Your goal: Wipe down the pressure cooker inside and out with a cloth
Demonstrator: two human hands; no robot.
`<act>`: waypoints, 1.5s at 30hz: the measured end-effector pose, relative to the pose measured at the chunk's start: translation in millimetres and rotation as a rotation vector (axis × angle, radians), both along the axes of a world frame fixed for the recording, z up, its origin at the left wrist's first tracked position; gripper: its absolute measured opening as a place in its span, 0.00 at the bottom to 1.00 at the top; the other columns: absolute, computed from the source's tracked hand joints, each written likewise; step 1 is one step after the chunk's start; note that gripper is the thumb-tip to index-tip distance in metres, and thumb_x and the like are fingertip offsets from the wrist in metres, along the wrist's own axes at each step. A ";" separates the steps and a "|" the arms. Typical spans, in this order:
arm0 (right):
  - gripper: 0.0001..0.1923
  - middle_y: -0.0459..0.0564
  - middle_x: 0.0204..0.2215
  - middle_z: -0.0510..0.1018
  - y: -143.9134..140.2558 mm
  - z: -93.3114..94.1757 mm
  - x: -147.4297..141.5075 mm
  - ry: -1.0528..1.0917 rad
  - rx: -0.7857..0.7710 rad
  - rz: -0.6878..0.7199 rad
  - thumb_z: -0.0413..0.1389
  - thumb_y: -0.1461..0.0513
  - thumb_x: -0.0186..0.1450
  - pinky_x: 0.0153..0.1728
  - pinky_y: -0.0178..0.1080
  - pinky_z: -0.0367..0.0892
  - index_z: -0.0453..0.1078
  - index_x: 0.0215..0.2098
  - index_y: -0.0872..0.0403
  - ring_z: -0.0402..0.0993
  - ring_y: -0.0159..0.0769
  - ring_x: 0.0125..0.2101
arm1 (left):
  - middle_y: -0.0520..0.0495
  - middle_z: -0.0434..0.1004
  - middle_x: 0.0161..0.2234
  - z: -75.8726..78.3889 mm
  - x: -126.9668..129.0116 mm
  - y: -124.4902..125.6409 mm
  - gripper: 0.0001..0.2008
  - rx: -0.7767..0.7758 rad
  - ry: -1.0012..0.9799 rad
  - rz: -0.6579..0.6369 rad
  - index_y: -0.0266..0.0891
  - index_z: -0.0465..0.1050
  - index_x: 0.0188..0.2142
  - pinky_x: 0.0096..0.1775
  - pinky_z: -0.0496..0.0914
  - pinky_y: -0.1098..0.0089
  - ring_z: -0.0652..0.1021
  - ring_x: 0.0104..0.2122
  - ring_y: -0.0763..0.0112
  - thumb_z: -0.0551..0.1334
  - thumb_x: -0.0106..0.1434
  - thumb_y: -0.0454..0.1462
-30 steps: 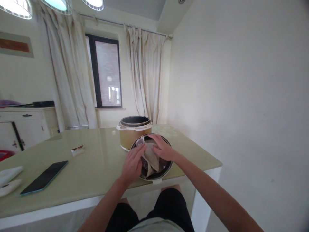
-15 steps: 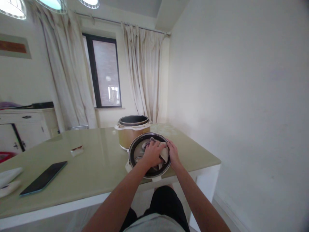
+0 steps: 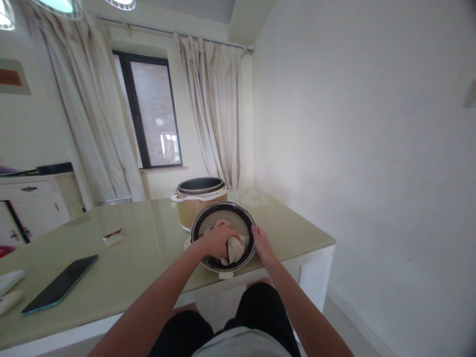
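Left hand (image 3: 216, 239) slid nearer, clutching cloth (image 3: 234, 247) | right hand (image 3: 261, 243) grips lid (image 3: 223, 216) rim

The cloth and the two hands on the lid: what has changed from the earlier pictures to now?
The left hand crossed from the lid's left edge onto its middle and now presses the cloth there. The cloth, spread out at first, is now bunched under this hand. The right hand left the cloth and now grips the lid's right rim. The pot, the phone and the table stayed as they were.
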State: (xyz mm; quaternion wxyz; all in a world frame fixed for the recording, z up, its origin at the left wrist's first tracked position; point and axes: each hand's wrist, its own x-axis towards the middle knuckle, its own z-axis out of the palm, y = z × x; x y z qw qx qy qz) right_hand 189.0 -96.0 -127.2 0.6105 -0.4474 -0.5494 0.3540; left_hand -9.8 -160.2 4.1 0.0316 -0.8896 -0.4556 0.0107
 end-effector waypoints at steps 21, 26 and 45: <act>0.25 0.59 0.40 0.82 -17.8 2.9 -14.3 -0.225 0.033 -0.173 0.42 0.44 0.71 0.47 0.45 0.69 0.72 0.39 0.50 0.78 0.48 0.43 | 0.41 0.78 0.51 -15.4 22.7 2.9 0.21 0.190 -0.132 0.056 0.48 0.82 0.48 0.52 0.74 0.52 0.76 0.53 0.46 0.71 0.55 0.50; 0.24 0.60 0.41 0.83 -17.5 1.3 -13.7 -0.223 0.035 -0.197 0.42 0.45 0.71 0.48 0.47 0.69 0.73 0.39 0.51 0.78 0.50 0.45 | 0.49 0.84 0.38 3.5 -14.4 17.2 0.15 -0.250 -0.071 -0.173 0.45 0.84 0.40 0.45 0.76 0.65 0.82 0.38 0.61 0.73 0.52 0.43; 0.25 0.56 0.41 0.83 -21.5 1.8 -12.6 -0.174 0.041 -0.093 0.44 0.43 0.73 0.50 0.46 0.69 0.74 0.41 0.49 0.77 0.48 0.45 | 0.40 0.77 0.54 -2.7 35.3 18.7 0.22 0.154 0.005 -0.029 0.48 0.80 0.50 0.47 0.79 0.49 0.76 0.54 0.43 0.71 0.57 0.46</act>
